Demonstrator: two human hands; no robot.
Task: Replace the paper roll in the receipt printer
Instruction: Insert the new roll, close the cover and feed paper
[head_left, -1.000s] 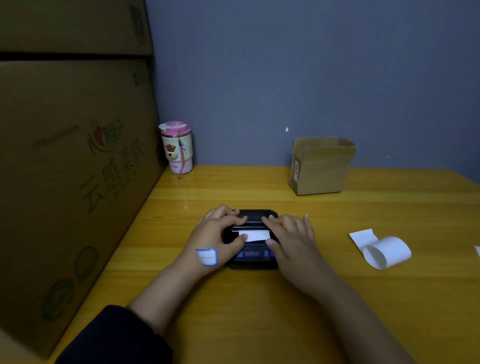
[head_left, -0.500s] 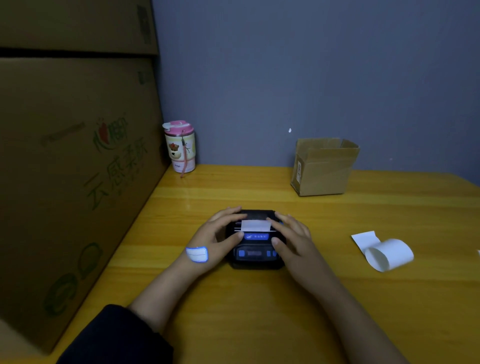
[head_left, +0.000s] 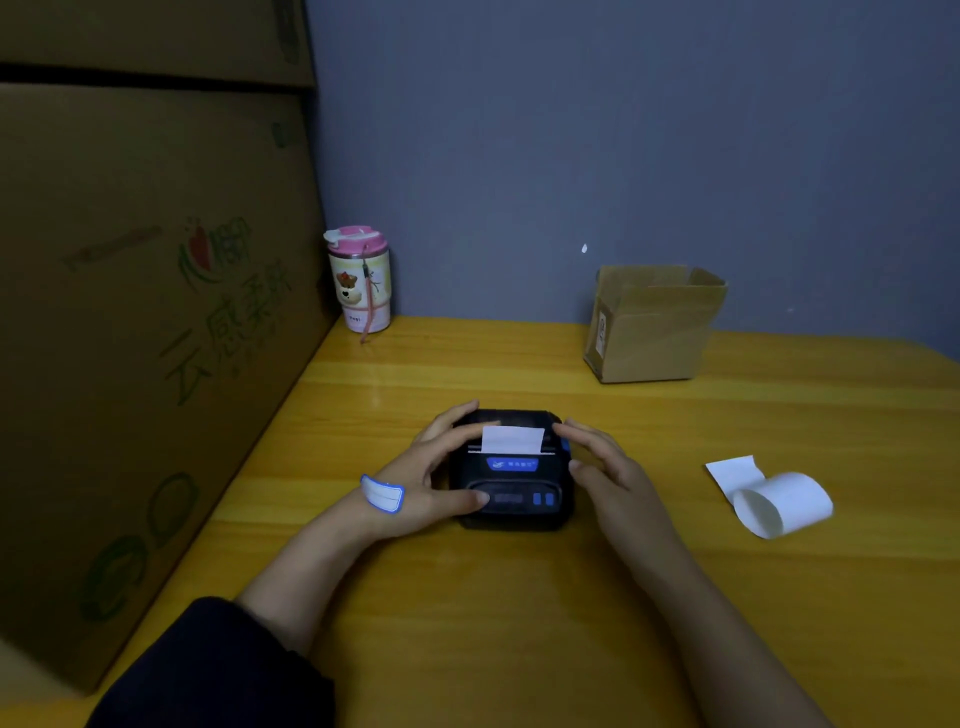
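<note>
A small black receipt printer (head_left: 511, 486) with a blue label and blue buttons sits on the yellow wooden table (head_left: 519, 623). Its lid is down, and a white strip of paper (head_left: 511, 439) sticks up from the slot. My left hand (head_left: 436, 470) holds the printer's left side, thumb on the front panel and fingers over the top. My right hand (head_left: 605, 467) hovers just right of the printer with fingers spread, holding nothing. A loose white paper roll (head_left: 779, 501) lies on the table to the right, its end partly unrolled.
Large cardboard boxes (head_left: 145, 312) wall off the left side of the table. A pink-lidded cup (head_left: 359, 280) stands in the back corner. An open small cardboard box (head_left: 652, 325) sits at the back right against the grey wall.
Both hands have drawn back from the top of the printer. The paper strip, pressed flat before, now stands up from the slot. My right hand has come off the printer.
</note>
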